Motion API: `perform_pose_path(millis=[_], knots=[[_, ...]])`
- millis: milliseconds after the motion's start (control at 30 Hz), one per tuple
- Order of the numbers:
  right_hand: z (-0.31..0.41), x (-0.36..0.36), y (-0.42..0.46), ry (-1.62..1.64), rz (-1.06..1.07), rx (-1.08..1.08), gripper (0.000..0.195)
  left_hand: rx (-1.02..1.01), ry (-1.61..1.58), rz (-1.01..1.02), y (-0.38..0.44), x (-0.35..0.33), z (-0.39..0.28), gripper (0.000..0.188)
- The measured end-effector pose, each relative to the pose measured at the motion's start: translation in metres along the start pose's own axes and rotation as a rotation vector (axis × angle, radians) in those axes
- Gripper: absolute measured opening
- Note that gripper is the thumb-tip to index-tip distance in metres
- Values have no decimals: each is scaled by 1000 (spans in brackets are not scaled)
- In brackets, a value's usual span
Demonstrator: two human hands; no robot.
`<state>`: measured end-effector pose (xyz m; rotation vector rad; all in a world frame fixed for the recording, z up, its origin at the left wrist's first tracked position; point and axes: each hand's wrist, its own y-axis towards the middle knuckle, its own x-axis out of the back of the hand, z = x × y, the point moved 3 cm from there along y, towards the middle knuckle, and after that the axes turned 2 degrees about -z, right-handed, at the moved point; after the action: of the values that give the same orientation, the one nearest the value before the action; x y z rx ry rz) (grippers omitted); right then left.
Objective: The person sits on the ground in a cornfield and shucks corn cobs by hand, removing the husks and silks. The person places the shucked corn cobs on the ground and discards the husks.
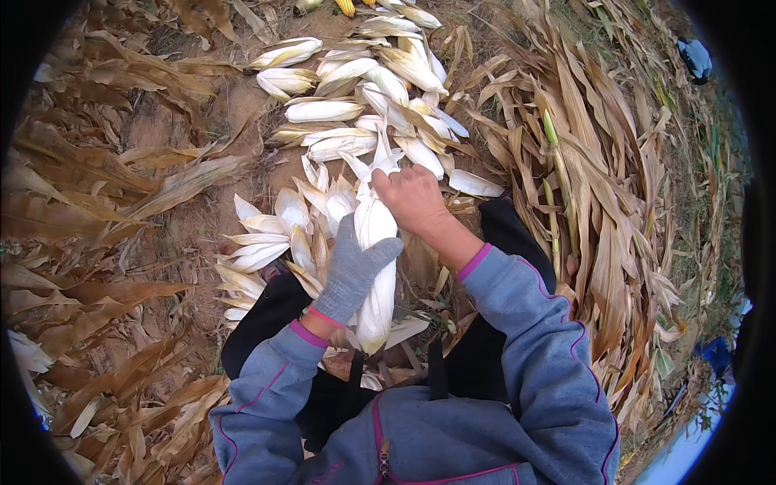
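Note:
An ear of corn in pale husk (376,291) lies lengthwise between my knees, its husk tips pointing away from me. My left hand (357,267), in a grey knit glove, grips the middle of the ear with the thumb across it. At its far end, my bare right hand (412,197) is closed on the husk tips. The kernels are hidden under the husk. Peeled husk leaves (294,230) lie in a loose heap just left of the ear.
Ahead, a pile of husked-over corn ears (376,91) spreads on bare soil, with yellow kernels (345,7) showing at the top edge. Dry corn stalks and leaves (582,200) are stacked to the right. More dry leaves (91,200) cover the ground at left.

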<state>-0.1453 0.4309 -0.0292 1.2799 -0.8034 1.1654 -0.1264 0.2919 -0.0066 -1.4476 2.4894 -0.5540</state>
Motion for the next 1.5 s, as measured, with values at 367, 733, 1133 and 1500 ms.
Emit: perform_pose_path(millis=[367, 733, 1133, 1500], knots=[[-21, -3, -4, -22, 180, -131, 10, 54, 23, 243, 0, 17, 11, 81], [-25, -21, 3, 274, 485, -471, 33, -145, 906, -183, 7, 0, -2, 82], [-13, 15, 13, 264, 113, -362, 21, 204, -880, -69, 17, 51, -18, 32], [-33, 9, -2, 157, 182, -428, 19, -211, -835, -300, 21, 115, -68, 52]])
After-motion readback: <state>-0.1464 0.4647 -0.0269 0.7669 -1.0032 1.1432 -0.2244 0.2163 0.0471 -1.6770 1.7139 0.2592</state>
